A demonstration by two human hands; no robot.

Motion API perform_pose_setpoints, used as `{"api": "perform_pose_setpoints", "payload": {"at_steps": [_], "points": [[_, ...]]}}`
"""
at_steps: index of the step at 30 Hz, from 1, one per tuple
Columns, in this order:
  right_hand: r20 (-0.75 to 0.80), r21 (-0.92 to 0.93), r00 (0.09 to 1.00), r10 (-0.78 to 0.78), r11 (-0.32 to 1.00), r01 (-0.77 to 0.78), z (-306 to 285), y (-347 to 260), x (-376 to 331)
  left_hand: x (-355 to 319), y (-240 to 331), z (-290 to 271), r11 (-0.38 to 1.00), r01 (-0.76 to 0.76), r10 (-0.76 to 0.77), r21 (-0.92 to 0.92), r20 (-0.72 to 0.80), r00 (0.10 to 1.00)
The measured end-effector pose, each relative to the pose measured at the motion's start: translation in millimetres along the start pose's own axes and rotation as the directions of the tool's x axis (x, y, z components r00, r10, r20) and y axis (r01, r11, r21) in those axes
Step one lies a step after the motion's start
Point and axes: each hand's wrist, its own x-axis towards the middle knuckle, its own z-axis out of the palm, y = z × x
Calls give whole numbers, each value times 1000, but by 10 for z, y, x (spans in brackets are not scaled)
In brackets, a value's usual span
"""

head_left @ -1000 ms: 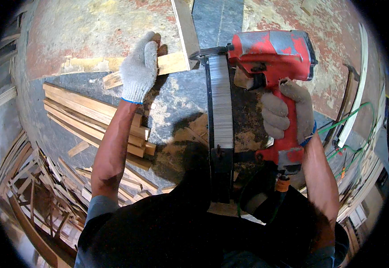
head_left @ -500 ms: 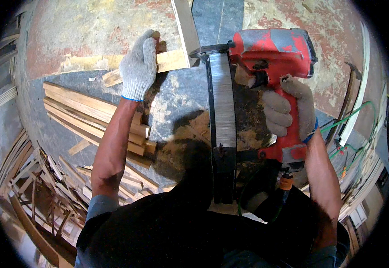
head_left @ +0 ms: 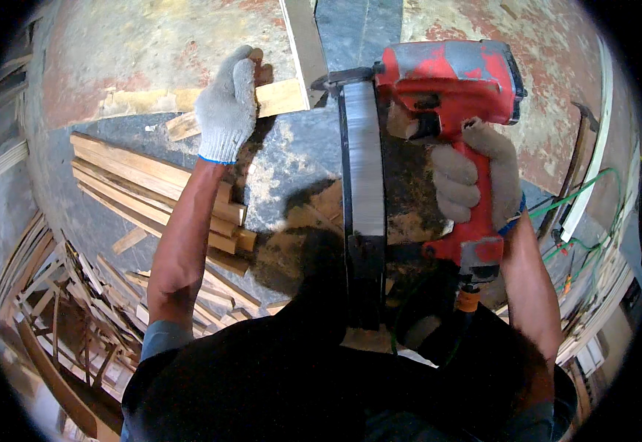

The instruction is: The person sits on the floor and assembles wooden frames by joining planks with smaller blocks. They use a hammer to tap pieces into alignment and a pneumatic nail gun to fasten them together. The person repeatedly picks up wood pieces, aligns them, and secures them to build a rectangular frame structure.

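In the head view, the left hand (head_left: 225,107), in a pale knitted glove with a blue hem, lay across a wooden strip (head_left: 280,99) toward 11 o'clock. Its fingers grasped the strip, though how tightly could not be told, since their tips were partly hidden in shadow. The strip stuck out on both sides of the glove, its right end meeting a pale board (head_left: 305,51) that ran up toward 12 o'clock.

The right hand (head_left: 472,173), gloved as well, was between 2 and 3 o'clock, its fingers wrapped round the handle of a red and grey nail gun (head_left: 446,85). The tool's body was between 1 and 2 o'clock. Its nose pointed left to the near end of the board; whether the two touched could not be told. A long magazine (head_left: 364,162), filled with silver fasteners, ran down from the nose toward 6 o'clock, and an orange fitting (head_left: 467,300) sat below the handle at 4 o'clock.

A bundle of wooden sticks (head_left: 144,184) lay at 9 o'clock, beside the left forearm, and a heap of scrap wood (head_left: 89,331) at 8. Near 3 o'clock a green hose (head_left: 586,181) crossed a white strip (head_left: 591,173), with a hammer (head_left: 583,140) just beside it.
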Motion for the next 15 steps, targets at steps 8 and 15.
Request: {"api": "perform_pose_setpoints", "payload": {"at_steps": [8,15], "points": [[27,62,1000,8,998,-10,-11,3,44,-3,-8,-8,1000,3,-3,5,4,1000],[74,33,997,31,999,-33,-38,-16,65,3,-49,13,998,-23,24,58,-11,1000]]}}
